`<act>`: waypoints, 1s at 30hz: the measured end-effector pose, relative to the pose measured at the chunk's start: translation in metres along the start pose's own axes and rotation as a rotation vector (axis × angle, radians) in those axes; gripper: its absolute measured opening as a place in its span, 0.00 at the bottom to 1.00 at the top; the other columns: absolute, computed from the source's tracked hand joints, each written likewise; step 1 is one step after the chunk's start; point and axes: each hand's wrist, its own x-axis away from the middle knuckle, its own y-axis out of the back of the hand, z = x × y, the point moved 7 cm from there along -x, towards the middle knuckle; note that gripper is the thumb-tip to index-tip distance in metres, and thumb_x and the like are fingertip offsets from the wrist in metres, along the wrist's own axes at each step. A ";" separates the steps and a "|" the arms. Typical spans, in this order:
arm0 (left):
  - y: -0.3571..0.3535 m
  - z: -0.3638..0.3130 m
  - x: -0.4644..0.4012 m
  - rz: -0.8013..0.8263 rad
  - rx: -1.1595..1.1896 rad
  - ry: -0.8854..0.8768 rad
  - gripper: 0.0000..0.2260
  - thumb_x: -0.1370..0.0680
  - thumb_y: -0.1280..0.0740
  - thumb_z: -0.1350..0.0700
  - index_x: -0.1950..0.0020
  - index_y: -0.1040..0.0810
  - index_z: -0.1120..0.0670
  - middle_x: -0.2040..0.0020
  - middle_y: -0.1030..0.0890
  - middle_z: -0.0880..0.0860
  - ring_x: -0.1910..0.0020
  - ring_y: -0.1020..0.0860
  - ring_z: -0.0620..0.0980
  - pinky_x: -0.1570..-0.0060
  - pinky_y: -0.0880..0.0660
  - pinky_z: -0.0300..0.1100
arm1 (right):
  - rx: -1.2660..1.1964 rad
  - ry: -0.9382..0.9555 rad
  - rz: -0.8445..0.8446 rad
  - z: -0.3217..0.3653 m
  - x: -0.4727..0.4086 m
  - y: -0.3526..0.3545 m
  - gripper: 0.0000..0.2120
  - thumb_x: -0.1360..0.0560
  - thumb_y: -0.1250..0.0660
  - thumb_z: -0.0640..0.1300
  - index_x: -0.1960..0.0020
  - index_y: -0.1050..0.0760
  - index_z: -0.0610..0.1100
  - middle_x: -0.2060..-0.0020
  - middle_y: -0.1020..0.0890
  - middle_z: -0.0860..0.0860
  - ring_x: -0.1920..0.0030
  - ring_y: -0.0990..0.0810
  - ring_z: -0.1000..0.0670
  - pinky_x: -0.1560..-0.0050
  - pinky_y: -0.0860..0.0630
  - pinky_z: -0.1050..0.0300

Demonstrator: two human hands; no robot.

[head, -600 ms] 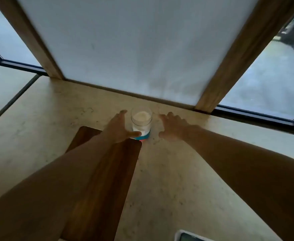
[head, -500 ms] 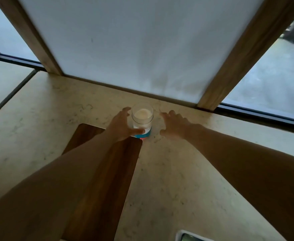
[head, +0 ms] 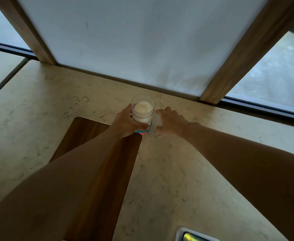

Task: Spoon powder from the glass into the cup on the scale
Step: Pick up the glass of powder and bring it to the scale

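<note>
- Clear glass [head: 142, 111], part full of pale powder [head: 142, 108], stands near the far edge of the marbled countertop [head: 168, 171], close under the white wall panel [head: 142, 40] and just past the far right corner of the dark wooden board [head: 97, 164].
- Our left hand [head: 125, 123] is wrapped around the glass from its left side, thumb across the near wall low down, fingers behind it.
- Under the glass a thin blue and orange thing [head: 143, 131] peeks out; we cannot tell what it is.
- Our right hand [head: 171, 121] hovers just beside the glass on the right, fingers spread and empty, not touching it as far as we can see.
- A white-rimmed device [head: 193, 235] shows at the near edge of the countertop, perhaps the scale; the cup and a spoon are out of view.
- We judge this to be the opening step: taking hold of the glass, with no powder spooned yet.
- Next, we think, the glass has to come toward the near edge, kept upright so the powder stays level, and the free right hand needs a spoon.
</note>
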 end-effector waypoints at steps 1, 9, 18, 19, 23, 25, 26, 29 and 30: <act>-0.002 0.002 0.000 -0.006 0.013 0.013 0.41 0.39 0.18 0.45 0.29 0.32 0.46 0.37 0.23 0.44 0.38 0.24 0.47 0.37 0.24 0.51 | -0.007 -0.001 -0.002 0.000 0.000 -0.001 0.37 0.26 0.28 0.53 0.23 0.42 0.48 0.28 0.34 0.41 0.31 0.32 0.38 0.36 0.30 0.40; -0.004 0.000 0.000 -0.058 -0.008 0.003 0.39 0.36 0.19 0.47 0.29 0.32 0.48 0.37 0.23 0.46 0.38 0.25 0.48 0.37 0.26 0.47 | -0.052 -0.024 -0.020 -0.003 0.008 -0.004 0.36 0.26 0.29 0.51 0.23 0.41 0.48 0.27 0.35 0.42 0.30 0.33 0.39 0.35 0.29 0.41; -0.007 -0.023 0.020 -0.100 -0.011 -0.016 0.40 0.37 0.18 0.47 0.30 0.32 0.48 0.39 0.23 0.45 0.39 0.24 0.48 0.40 0.24 0.45 | -0.086 -0.052 -0.012 -0.010 0.041 0.009 0.37 0.25 0.30 0.49 0.22 0.43 0.48 0.26 0.38 0.42 0.28 0.36 0.39 0.33 0.30 0.42; -0.006 -0.029 0.025 -0.105 -0.009 -0.028 0.39 0.37 0.18 0.48 0.30 0.31 0.48 0.39 0.23 0.45 0.40 0.24 0.47 0.40 0.23 0.46 | -0.097 -0.058 -0.018 -0.012 0.049 0.011 0.36 0.25 0.30 0.49 0.22 0.43 0.48 0.26 0.38 0.42 0.28 0.36 0.39 0.33 0.30 0.42; -0.006 -0.045 0.051 -0.129 -0.012 -0.049 0.37 0.37 0.18 0.48 0.31 0.29 0.49 0.39 0.21 0.46 0.41 0.22 0.48 0.40 0.22 0.50 | -0.130 -0.070 -0.042 -0.018 0.074 0.017 0.35 0.25 0.31 0.49 0.23 0.42 0.47 0.27 0.37 0.42 0.29 0.35 0.39 0.33 0.30 0.41; -0.009 -0.054 0.068 -0.128 -0.022 -0.062 0.37 0.37 0.18 0.49 0.31 0.29 0.50 0.40 0.20 0.47 0.41 0.22 0.48 0.40 0.22 0.50 | -0.159 -0.075 -0.051 -0.022 0.090 0.018 0.35 0.25 0.32 0.49 0.22 0.42 0.47 0.27 0.37 0.42 0.29 0.35 0.38 0.33 0.30 0.41; -0.010 -0.056 0.076 -0.131 -0.023 -0.058 0.37 0.37 0.18 0.50 0.31 0.28 0.50 0.40 0.20 0.47 0.41 0.22 0.48 0.40 0.22 0.50 | -0.175 -0.077 -0.051 -0.024 0.097 0.018 0.35 0.25 0.32 0.49 0.22 0.42 0.47 0.27 0.37 0.42 0.29 0.35 0.38 0.33 0.30 0.41; -0.018 -0.065 0.102 -0.122 -0.042 -0.046 0.37 0.38 0.18 0.51 0.32 0.28 0.50 0.41 0.20 0.45 0.42 0.22 0.46 0.43 0.23 0.41 | -0.213 -0.102 -0.052 -0.031 0.124 0.012 0.35 0.25 0.33 0.50 0.23 0.42 0.48 0.27 0.37 0.42 0.29 0.35 0.38 0.34 0.30 0.42; -0.021 -0.068 0.111 -0.119 -0.042 -0.044 0.36 0.39 0.18 0.51 0.34 0.27 0.48 0.43 0.20 0.43 0.44 0.22 0.44 0.46 0.25 0.35 | -0.221 -0.115 -0.054 -0.034 0.134 0.009 0.35 0.25 0.32 0.51 0.23 0.43 0.49 0.27 0.38 0.42 0.29 0.35 0.38 0.35 0.31 0.42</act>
